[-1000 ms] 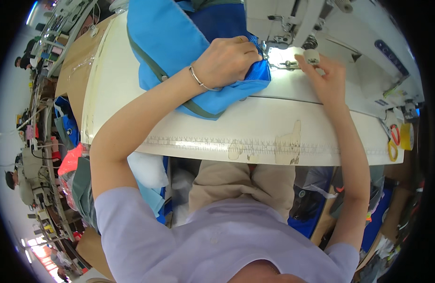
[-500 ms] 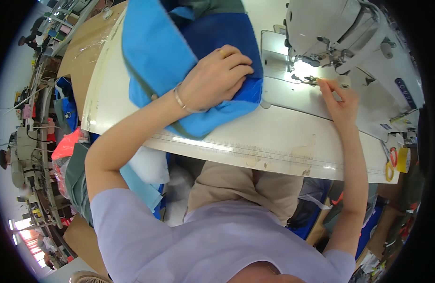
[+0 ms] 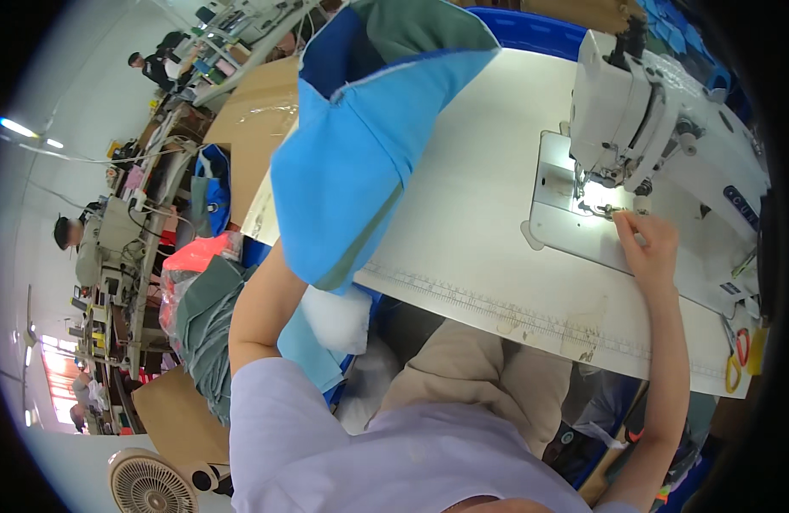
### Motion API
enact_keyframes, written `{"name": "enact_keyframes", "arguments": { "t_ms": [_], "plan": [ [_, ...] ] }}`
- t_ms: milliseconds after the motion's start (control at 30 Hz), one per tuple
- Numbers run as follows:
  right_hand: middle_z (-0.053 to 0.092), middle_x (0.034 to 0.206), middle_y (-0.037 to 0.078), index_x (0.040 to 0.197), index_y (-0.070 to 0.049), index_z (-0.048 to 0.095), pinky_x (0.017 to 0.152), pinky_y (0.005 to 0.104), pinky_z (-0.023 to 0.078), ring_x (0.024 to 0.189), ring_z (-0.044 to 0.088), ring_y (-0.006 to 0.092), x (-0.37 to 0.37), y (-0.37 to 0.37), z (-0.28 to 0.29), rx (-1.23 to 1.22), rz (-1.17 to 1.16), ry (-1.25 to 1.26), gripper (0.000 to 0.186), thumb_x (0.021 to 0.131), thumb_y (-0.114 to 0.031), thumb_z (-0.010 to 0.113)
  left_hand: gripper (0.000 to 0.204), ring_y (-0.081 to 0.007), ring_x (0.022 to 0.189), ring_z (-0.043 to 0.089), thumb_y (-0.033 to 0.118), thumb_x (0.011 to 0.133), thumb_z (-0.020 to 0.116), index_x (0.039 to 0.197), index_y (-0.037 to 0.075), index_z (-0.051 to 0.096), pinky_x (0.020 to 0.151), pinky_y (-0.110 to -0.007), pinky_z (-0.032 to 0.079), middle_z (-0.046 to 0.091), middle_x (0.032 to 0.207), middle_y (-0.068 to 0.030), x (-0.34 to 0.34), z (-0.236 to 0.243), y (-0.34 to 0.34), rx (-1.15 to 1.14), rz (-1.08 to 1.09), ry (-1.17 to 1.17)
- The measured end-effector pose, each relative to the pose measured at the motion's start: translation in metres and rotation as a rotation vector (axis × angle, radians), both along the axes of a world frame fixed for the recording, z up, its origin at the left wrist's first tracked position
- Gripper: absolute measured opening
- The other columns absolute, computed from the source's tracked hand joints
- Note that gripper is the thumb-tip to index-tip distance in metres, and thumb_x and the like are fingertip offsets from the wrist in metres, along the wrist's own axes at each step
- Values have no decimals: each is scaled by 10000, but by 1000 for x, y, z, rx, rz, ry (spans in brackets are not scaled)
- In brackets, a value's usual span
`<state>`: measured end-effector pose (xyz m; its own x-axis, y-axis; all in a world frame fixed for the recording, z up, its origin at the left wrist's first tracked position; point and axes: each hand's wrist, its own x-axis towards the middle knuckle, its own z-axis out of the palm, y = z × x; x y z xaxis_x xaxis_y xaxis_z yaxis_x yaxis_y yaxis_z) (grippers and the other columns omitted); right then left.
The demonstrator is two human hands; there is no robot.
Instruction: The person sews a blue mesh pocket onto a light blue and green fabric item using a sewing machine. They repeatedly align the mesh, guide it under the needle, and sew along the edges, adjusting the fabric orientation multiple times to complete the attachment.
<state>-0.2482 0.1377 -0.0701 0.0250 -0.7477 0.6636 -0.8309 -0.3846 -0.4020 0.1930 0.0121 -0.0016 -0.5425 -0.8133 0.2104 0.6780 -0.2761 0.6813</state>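
Note:
A light-blue fabric piece (image 3: 352, 154), sewn like a bag with dark-blue and grey-green parts, rises over the left of the sewing table. My left forearm (image 3: 270, 295) runs up behind it; the hand itself is hidden by the fabric, so its fingers do not show. At the white sewing machine (image 3: 621, 111), my right hand (image 3: 653, 248) pinches the end of a small metal fitting (image 3: 606, 210) beside the needle area. The machine's lamp lights the metal plate (image 3: 561, 201) under the needle.
Scissors with red and orange handles (image 3: 736, 359) lie at the table's right end. Folded green cloth (image 3: 211, 321) is piled left of me, near a fan (image 3: 153, 483). A blue bin (image 3: 531, 26) stands behind the table; other people work at far left.
The fabric has been lifted and turned toward the left, its open side now facing away, and it covers my left hand. My right hand stays at the metal fitting. The view has shifted.

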Motion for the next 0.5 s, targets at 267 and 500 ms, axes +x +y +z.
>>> {"name": "enact_keyframes", "arguments": {
  "t_ms": [267, 500],
  "plan": [
    [625, 655, 90, 826, -11, 744, 512, 346, 431, 545, 579, 208, 5, 2, 4, -53, 53, -52, 89, 872, -82, 772, 266, -205, 1130, 683, 32, 983, 617, 1233, -40, 671, 993, -304, 538, 706, 1269, -161, 31, 33, -3, -106, 139, -312],
    [633, 661, 89, 806, -5, 731, 517, 344, 454, 547, 608, 217, 10, 3, 7, -95, 55, -24, 128, 878, -102, 772, 281, -209, 1143, 680, 34, 986, 614, 1252, -43, 662, 998, -308, 538, 703, 1275, -164, 66, 37, -8, -131, 266, -575]
  ]
}}
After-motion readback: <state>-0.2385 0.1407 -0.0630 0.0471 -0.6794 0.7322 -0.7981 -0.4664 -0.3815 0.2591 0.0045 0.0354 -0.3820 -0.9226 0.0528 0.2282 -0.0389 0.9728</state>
